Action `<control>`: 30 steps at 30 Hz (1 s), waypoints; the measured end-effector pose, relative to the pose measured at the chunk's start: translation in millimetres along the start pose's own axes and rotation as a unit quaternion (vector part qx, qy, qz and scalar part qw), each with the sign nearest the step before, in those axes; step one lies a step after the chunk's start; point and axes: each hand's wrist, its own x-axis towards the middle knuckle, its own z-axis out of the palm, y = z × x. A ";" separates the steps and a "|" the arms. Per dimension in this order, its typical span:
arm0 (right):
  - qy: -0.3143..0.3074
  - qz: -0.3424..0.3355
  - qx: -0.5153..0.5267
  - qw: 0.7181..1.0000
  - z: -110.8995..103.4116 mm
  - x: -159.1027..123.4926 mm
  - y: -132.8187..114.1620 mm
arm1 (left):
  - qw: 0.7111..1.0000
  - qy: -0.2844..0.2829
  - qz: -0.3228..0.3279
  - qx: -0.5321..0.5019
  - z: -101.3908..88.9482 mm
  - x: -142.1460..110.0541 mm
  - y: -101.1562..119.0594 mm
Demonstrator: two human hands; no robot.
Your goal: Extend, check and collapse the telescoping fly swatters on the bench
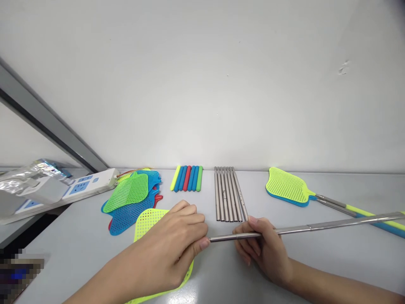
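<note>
My left hand (183,242) is closed at the neck of a yellow fly swatter head (148,219), covering the neck and much of the mesh. From its fingertips a silver telescopic rod (294,230) runs extended to the right edge, where a bit of yellow-green shows. Around that rod, near its thin end, my right hand (262,249) is closed. Several collapsed metal rods (224,194) lie in a row just beyond the right hand; the slanted one ends by its thumb, and whether they touch I cannot tell.
Loose green and blue swatter heads (129,192) are piled at left. Several coloured handles (187,178) line up near the wall. Two assembled swatters (287,185) lie at right. A white power strip (91,181) and plastic packaging (34,181) occupy the far left.
</note>
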 end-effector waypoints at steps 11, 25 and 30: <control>-0.005 0.019 -0.010 1.000 0.9 -1.0 4.4 | 0.998 0.007 0.007 -0.058 10.2 4.8 -0.9; -0.026 0.077 -0.031 0.996 -1.2 1.1 1.5 | 0.999 0.040 0.026 0.007 14.4 10.2 0.6; 0.012 0.093 -0.011 0.996 1.2 4.0 -1.9 | 0.997 0.060 0.038 0.022 22.7 13.5 -4.2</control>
